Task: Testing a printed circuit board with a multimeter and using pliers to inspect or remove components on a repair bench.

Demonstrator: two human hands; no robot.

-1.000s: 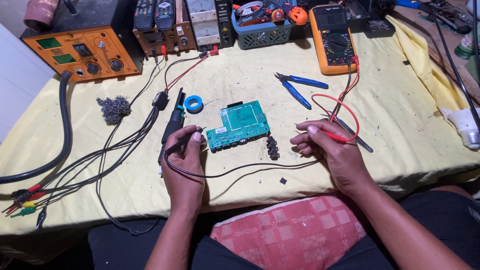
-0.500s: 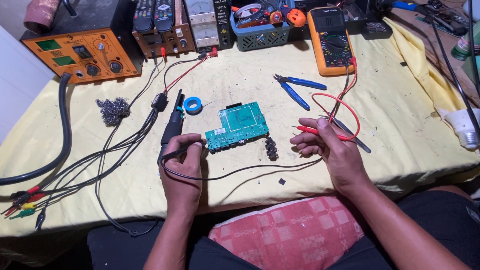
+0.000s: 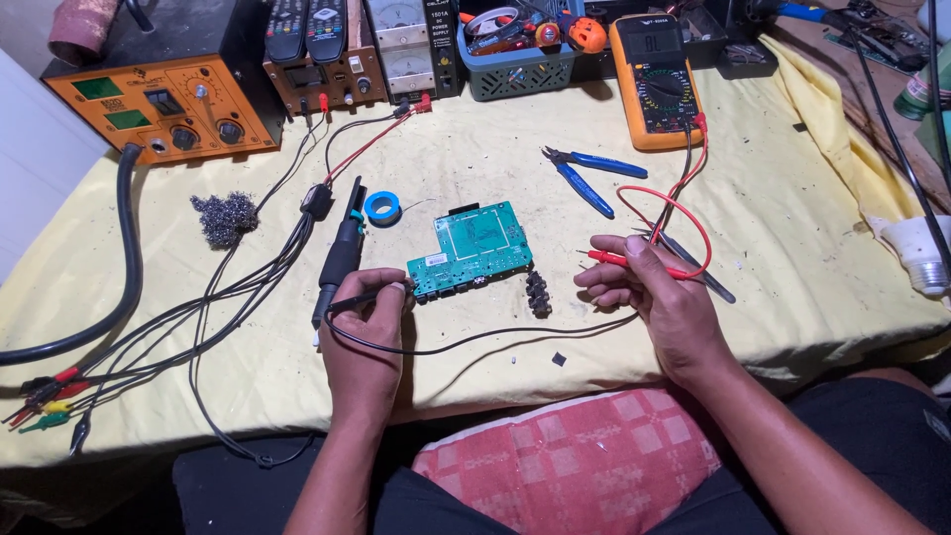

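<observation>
Nearest the camera, a red checked cushion (image 3: 570,461) lies across the person's lap at six o'clock, and both forearms reach up from it onto the yellow cloth (image 3: 783,198) that covers the table. The left hand (image 3: 365,327), at about seven o'clock from the middle of the view, is closed around a thin black probe (image 3: 381,294), pinched between thumb and fingers; the probe's tip points toward three o'clock and meets the left edge of the green circuit board (image 3: 474,248). A black wire (image 3: 475,337) loops from that hand along the cloth below the board. The right hand (image 3: 649,297), at about four o'clock, is curled shut on a red probe (image 3: 619,261) whose tip points toward nine o'clock and stops short of the board's right edge. The board itself lies flat at the centre, between the two hands, with a small dark connector strip (image 3: 538,292) just beside its lower right corner. At eleven o'clock from the board sit a black soldering iron (image 3: 342,253) and a blue roll of wire (image 3: 382,207); at one o'clock lie blue-handled cutters (image 3: 584,178). A clump of steel wool (image 3: 224,216) rests farther toward ten o'clock. Along the far edge stand an orange soldering station (image 3: 163,109), a grey basket (image 3: 520,59) of tools and a yellow multimeter (image 3: 656,79).
</observation>
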